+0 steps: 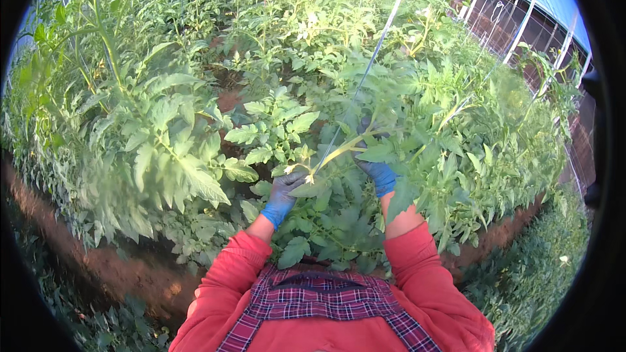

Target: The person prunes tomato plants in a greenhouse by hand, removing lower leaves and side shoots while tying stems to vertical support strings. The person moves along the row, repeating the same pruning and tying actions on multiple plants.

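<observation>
A thick pale-green tomato stem [344,148] slants across the middle of the view, with small pale-yellow flowers [309,178] at its lower left end. Blue twine [364,80] runs down from above and meets the stem near those flowers. My right hand [375,168], in a dirty blue glove, is closed around the stem's upper part; leaves cover some of its fingers. Gloved the same way, my left hand [283,196] is at the flowered end, its fingertips partly hidden behind blossoms and leaves. Whether it grips anything cannot be told.
Dense tomato plants [181,156] surround my hands on both sides. More twine and white poles [525,17] rise at the right, beside a dark wall [518,19]. A bare soil edge [117,269] curves along the lower left.
</observation>
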Demonstrator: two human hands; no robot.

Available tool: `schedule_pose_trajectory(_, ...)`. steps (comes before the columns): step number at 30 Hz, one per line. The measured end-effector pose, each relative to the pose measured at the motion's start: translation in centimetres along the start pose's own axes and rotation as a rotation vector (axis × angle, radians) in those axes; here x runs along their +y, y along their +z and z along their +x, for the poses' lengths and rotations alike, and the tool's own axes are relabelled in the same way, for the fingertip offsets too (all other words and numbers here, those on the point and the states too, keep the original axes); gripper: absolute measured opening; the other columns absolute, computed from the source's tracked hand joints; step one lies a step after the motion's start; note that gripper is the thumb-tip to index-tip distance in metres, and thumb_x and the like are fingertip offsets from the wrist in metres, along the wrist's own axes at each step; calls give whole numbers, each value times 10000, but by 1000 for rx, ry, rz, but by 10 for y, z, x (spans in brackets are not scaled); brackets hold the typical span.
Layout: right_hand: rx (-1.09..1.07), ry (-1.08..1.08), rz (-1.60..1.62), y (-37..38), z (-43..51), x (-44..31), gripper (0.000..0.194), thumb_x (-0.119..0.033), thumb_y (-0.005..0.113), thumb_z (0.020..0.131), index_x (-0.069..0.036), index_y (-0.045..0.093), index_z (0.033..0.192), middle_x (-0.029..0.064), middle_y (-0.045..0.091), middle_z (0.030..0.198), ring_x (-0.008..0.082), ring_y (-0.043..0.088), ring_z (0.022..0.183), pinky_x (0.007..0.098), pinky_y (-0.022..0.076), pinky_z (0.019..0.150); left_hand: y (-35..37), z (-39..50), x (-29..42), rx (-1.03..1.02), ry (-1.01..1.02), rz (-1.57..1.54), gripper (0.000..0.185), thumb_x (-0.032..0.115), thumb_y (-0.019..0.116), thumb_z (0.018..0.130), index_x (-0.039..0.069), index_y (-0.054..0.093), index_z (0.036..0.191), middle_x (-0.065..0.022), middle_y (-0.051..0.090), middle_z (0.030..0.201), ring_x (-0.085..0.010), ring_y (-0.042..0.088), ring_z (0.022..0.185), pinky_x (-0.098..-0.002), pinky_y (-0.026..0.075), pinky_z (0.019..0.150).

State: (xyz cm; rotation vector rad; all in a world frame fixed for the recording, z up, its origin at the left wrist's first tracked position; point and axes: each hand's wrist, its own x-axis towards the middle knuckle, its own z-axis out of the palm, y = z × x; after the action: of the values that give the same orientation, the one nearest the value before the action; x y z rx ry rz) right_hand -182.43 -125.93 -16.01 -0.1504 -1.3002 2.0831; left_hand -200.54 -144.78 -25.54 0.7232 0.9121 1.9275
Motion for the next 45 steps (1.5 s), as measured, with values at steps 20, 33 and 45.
schedule_pose_trajectory(20,270,-509,-1745,119,3,2,249,-113,591,866,-43,579,1105,114,629,941,218,597,793,351,478,665,42,-10,14,298,70,-248,101,70,650,860,4,678,932,-20,664,802,-80,592,675,-226,485,615)
schedule_pose_trajectory(33,-457,-897,-2604,278,26,-88,226,-99,655,661,-131,616,881,22,493,687,190,555,599,335,417,519,35,-9,14,343,181,-142,177,75,616,886,-6,662,1036,-9,653,870,-69,562,760,-227,466,680)
schedule_pose_trajectory(45,-804,-420,-3079,283,59,-97,73,-129,626,736,-88,679,764,77,617,784,234,640,730,347,462,613,30,11,-22,216,111,-155,206,61,625,875,-23,648,1061,-54,673,971,-100,603,848,-238,476,766)
